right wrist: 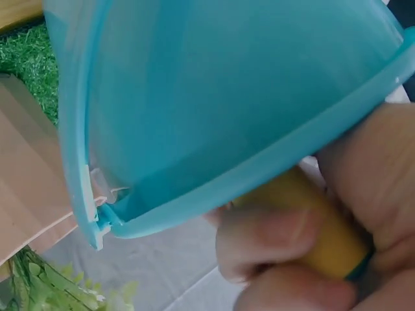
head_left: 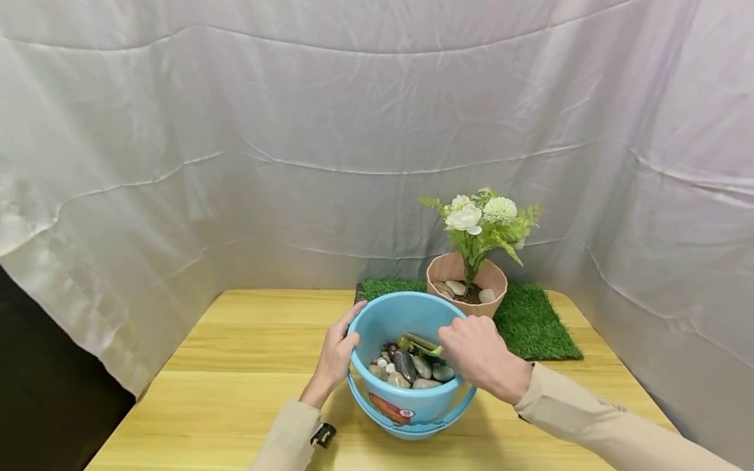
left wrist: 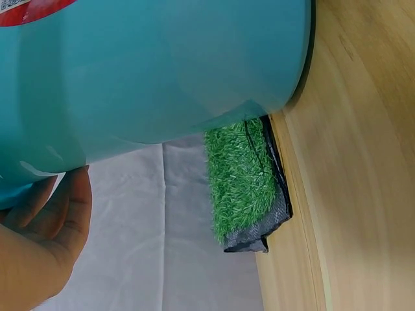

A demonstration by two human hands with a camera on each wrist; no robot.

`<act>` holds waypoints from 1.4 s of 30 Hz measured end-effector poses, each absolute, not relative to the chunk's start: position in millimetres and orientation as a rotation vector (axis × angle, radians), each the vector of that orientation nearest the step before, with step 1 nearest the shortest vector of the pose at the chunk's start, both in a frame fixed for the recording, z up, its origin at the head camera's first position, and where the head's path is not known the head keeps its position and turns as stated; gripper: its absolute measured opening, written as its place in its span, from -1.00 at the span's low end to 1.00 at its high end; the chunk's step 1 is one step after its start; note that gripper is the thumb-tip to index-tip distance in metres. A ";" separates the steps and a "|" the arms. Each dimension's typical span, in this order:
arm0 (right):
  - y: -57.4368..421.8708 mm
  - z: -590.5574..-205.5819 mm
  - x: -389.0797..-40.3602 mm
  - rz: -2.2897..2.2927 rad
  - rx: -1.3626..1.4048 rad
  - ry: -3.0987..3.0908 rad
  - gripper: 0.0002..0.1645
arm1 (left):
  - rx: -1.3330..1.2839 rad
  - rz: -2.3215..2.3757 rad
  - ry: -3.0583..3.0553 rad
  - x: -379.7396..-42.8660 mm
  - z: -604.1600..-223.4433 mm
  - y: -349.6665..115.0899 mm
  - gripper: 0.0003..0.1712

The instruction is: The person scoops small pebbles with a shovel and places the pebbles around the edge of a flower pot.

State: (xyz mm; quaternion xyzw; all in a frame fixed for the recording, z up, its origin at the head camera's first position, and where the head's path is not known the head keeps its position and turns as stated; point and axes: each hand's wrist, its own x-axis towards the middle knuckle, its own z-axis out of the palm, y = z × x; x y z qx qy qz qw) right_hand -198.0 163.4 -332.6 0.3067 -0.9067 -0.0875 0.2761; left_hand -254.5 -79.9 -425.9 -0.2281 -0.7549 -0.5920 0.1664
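A light-blue bucket stands tilted on the table, with stones of several colours inside. My left hand grips its left rim, thumb over the edge; in the left wrist view the fingers lie against the outside wall. My right hand is over the right rim, curled round the yellow handle of a small garden trowel. The trowel's green-edged part reaches down among the stones, its far end partly hidden by them.
Behind the bucket, a pink pot with white flowers and pebbles stands on an artificial grass mat. The wooden table runs to a grey curtain at the back and sides. The bucket's handle hangs down in front.
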 end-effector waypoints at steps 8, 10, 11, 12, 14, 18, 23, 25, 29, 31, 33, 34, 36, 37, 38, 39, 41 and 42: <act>169.2 -334.4 -200.3 -0.197 0.775 -2.452 -0.27 | -0.635 -1.701 -2.183 -254.6 -422.9 -82.4 -0.26; 171.4 -335.4 -200.0 -0.176 0.770 -2.454 -0.31 | -0.654 -1.713 -2.195 -255.0 -422.6 -83.0 -0.26; 172.7 -336.0 -200.0 -0.162 0.768 -2.449 -0.33 | -0.663 -1.717 -2.200 -255.3 -422.6 -83.3 -0.26; 174.3 -336.7 -200.3 -0.145 0.767 -2.448 -0.36 | -0.670 -1.723 -2.203 -255.4 -422.4 -83.6 -0.26; 177.5 -338.2 -201.1 -0.107 0.774 -2.440 -0.41 | -0.677 -1.728 -2.205 -255.1 -422.9 -84.0 -0.27; 185.5 -340.6 -205.2 -0.038 0.797 -2.413 -0.53 | -0.665 -1.730 -2.198 -253.8 -422.7 -82.6 -0.27; 193.9 -342.7 -211.2 -0.014 0.832 -2.354 -0.64 | -0.658 -1.711 -2.163 -252.8 -423.6 -80.1 -0.26; 197.1 -343.6 -214.6 -0.019 0.832 -2.343 -0.66 | -0.660 -1.699 -2.153 -253.0 -424.5 -79.9 -0.26; 203.9 -345.4 -222.3 -0.015 0.816 -2.349 -0.76 | -0.660 -1.688 -2.148 -253.2 -425.7 -79.9 -0.26; 207.0 -346.6 -225.9 -0.006 0.815 -2.355 -0.83 | -0.657 -1.688 -2.152 -253.0 -426.0 -80.2 -0.26; 209.6 -348.0 -229.2 0.006 0.823 -2.352 -0.85 | -0.656 -1.689 -2.157 -252.6 -426.2 -80.5 -0.26; 210.7 -348.6 -230.8 0.012 0.831 -2.348 -0.86 | -0.659 -1.694 -2.157 -252.4 -426.1 -80.8 -0.26; 212.6 -349.8 -233.8 0.030 0.841 -2.344 -0.85 | -0.665 -1.712 -2.164 -249.0 -420.8 -81.1 -0.25; 213.4 -350.4 -235.1 0.041 0.844 -2.345 -0.85 | -0.667 -1.712 -2.166 -246.0 -416.7 -80.7 -0.26; 213.9 -350.7 -236.0 0.055 0.843 -2.348 -0.85 | -0.671 -1.713 -2.170 -242.8 -412.5 -80.3 -0.26; 214.3 -351.3 -236.8 0.071 0.842 -2.352 -0.84 | -0.675 -1.713 -2.173 -239.8 -408.4 -79.9 -0.27; 214.7 -351.5 -237.5 0.103 0.833 -2.365 -0.81 | -0.671 -1.709 -2.184 -233.6 -399.6 -78.6 -0.28; 214.8 -351.4 -237.5 0.116 0.827 -2.372 -0.80 | -0.668 -1.698 -2.185 -231.2 -396.5 -77.7 -0.28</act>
